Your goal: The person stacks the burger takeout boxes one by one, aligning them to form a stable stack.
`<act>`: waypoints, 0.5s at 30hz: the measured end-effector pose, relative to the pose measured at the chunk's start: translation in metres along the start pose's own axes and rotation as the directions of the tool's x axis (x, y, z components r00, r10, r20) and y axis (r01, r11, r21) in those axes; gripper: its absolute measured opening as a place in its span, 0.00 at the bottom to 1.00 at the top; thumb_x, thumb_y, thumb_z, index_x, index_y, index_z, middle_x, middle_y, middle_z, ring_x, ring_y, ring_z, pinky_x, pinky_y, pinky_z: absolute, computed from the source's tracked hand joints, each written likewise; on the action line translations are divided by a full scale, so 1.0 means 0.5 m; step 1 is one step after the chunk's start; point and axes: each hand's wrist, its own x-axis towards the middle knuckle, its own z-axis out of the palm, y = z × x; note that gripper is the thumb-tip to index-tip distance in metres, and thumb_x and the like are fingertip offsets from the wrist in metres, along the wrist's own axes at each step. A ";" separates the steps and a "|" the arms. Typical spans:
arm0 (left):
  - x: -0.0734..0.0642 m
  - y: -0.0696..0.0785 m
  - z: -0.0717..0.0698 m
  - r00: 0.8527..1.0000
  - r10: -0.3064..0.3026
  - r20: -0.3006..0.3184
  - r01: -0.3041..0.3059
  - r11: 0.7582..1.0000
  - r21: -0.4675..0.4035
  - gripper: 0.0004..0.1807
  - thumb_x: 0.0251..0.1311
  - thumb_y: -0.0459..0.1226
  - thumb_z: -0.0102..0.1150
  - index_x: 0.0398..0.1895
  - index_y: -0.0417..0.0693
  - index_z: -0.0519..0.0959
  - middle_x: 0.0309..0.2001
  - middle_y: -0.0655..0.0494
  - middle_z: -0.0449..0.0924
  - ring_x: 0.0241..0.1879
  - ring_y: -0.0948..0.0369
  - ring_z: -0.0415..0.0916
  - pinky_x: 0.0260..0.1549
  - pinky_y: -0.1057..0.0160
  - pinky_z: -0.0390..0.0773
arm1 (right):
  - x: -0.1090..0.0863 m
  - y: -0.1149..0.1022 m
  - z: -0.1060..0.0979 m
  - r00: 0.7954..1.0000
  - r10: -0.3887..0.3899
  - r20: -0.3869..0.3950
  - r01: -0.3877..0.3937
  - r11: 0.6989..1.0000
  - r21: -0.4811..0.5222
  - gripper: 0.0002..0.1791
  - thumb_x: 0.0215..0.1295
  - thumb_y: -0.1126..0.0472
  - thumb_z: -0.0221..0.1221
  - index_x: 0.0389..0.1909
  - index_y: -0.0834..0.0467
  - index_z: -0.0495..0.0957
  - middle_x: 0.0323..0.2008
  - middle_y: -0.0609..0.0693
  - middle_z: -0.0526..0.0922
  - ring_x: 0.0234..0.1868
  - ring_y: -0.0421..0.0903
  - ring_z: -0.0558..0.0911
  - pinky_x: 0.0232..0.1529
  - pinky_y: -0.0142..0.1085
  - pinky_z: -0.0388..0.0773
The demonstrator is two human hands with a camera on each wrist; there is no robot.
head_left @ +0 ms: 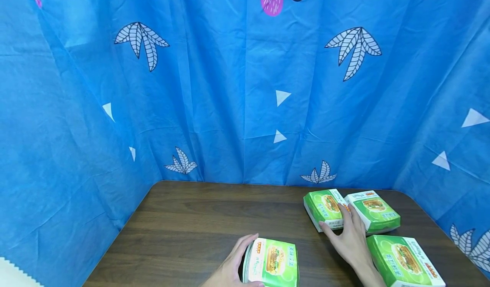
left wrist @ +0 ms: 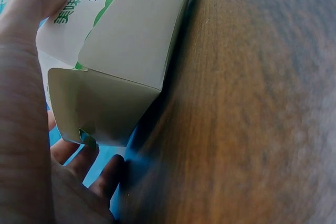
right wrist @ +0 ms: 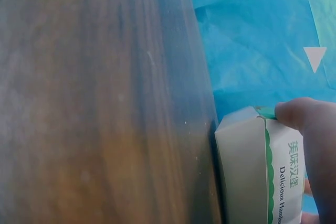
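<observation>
Near the front middle of the table, my left hand [head_left: 232,266] grips a green and white paper burger box [head_left: 278,259] from its left side. The left wrist view shows the thumb [left wrist: 44,1] on the printed face of this box [left wrist: 131,30] and several fingers round its far side. Further back on the right, my right hand [head_left: 352,242] holds a second burger box [head_left: 325,208], thumb at its front edge and fingers over its right side. In the right wrist view the thumb [right wrist: 296,114] lies against the corner of that box [right wrist: 242,166].
Two more burger boxes stand to the right, one at the back [head_left: 375,210] beside the right fingers and one nearer [head_left: 402,257] beside the right wrist. A dark wooden table [head_left: 183,227] carries everything. Blue patterned curtain [head_left: 214,87] hangs round its back and sides.
</observation>
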 end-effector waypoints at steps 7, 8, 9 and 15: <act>-0.001 -0.001 0.000 1.000 0.019 -0.008 -0.019 1.000 0.008 0.52 0.52 0.47 0.70 0.76 0.59 0.48 0.71 0.57 0.53 0.67 0.63 0.55 0.61 0.62 0.65 | 0.002 -0.002 -0.002 1.000 0.012 0.002 -0.012 1.000 -0.002 0.48 0.54 0.39 0.66 0.67 0.64 0.61 0.69 0.70 0.54 0.65 0.72 0.56 0.55 0.66 0.58; -0.002 -0.001 0.001 1.000 0.026 -0.010 -0.026 1.000 0.012 0.52 0.52 0.47 0.70 0.76 0.58 0.48 0.71 0.57 0.53 0.67 0.63 0.55 0.61 0.62 0.65 | 0.002 -0.002 -0.003 1.000 0.013 0.001 -0.013 1.000 -0.002 0.48 0.53 0.39 0.66 0.67 0.64 0.62 0.69 0.71 0.54 0.65 0.72 0.56 0.55 0.66 0.58; -0.002 -0.001 0.001 1.000 0.028 -0.011 -0.028 1.000 0.013 0.52 0.52 0.47 0.70 0.76 0.58 0.48 0.71 0.57 0.53 0.67 0.64 0.55 0.61 0.62 0.65 | 0.002 -0.002 -0.003 1.000 0.015 0.001 -0.015 1.000 -0.003 0.48 0.53 0.39 0.66 0.67 0.64 0.62 0.69 0.71 0.54 0.65 0.72 0.56 0.55 0.66 0.58; -0.001 0.001 0.000 1.000 -0.004 0.001 0.004 1.000 -0.012 0.53 0.52 0.47 0.70 0.76 0.58 0.47 0.71 0.56 0.53 0.66 0.63 0.55 0.61 0.62 0.64 | 0.001 -0.003 -0.005 1.000 0.017 -0.007 -0.017 1.000 -0.001 0.48 0.53 0.40 0.67 0.66 0.64 0.62 0.68 0.71 0.55 0.64 0.72 0.57 0.56 0.65 0.58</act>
